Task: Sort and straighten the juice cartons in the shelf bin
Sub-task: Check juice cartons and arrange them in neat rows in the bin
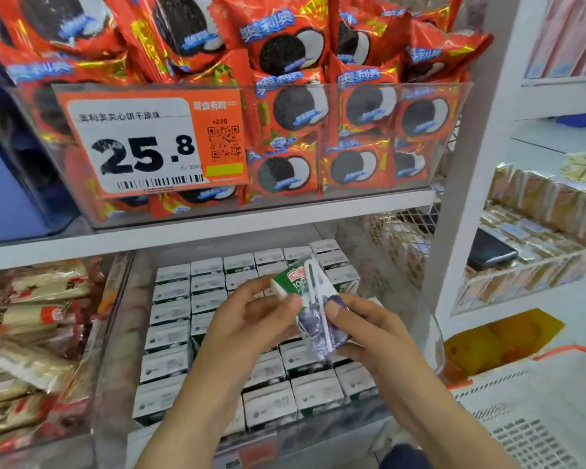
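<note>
A clear shelf bin [115,350] on the lower shelf holds several small juice cartons [170,333] standing upright in rows, white tops showing. Above them, both my hands hold one green-and-purple juice carton [310,316] tilted, its wrapped straw facing me. My left hand [251,319] grips the carton's left side with thumb and fingers. My right hand [362,319] pinches its right side, thumb on the front. The hands and forearms hide the cartons in the middle of the bin.
The shelf above carries a clear bin of red cookie packs [285,113] with an orange 25.8 price tag [149,143]. Wrapped snack bars [31,333] fill the bin to the left. A white basket with orange rim [538,401] stands at lower right.
</note>
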Demonstrator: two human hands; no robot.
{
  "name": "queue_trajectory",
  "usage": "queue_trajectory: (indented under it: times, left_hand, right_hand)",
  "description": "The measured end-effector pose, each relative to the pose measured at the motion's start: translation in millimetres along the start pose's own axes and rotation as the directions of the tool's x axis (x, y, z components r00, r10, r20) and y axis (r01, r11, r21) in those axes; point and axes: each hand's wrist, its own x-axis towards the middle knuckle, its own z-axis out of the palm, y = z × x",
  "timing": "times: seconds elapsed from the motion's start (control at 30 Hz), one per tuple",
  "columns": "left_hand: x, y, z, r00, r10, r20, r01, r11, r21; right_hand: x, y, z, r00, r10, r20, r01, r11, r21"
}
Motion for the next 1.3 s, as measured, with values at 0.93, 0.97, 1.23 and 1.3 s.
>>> queue_trajectory:
  times: [0.93,0.97,1.23,1.3]
  left_hand:
    - [-5.3,2.8,7.5,0.999,0.051,0.014,-0.053,0.971,0.233]
    - [-6.3,4.0,8.2,0.999,0.048,0.025,-0.053,0.97,0.238]
    - [-10.4,1.6,14.2,1.0,0.014,0.01,-0.016,0.987,0.158]
    - [-9.4,2.7,10.9,0.999,0.041,-0.022,-0.037,0.987,0.158]
  right_hand:
    - [-13.7,6.6,4.0,0.913,-0.383,-0.14,0.312,0.878,-0.362]
    - [-13.6,8.2,3.6,0.902,-0.409,-0.14,0.328,0.858,-0.396]
    - [-11.4,21.8,5.8,0.771,-0.633,0.067,0.455,0.475,-0.753]
    - [-11.2,21.4,7.5,0.804,-0.591,0.062,0.446,0.531,-0.72]
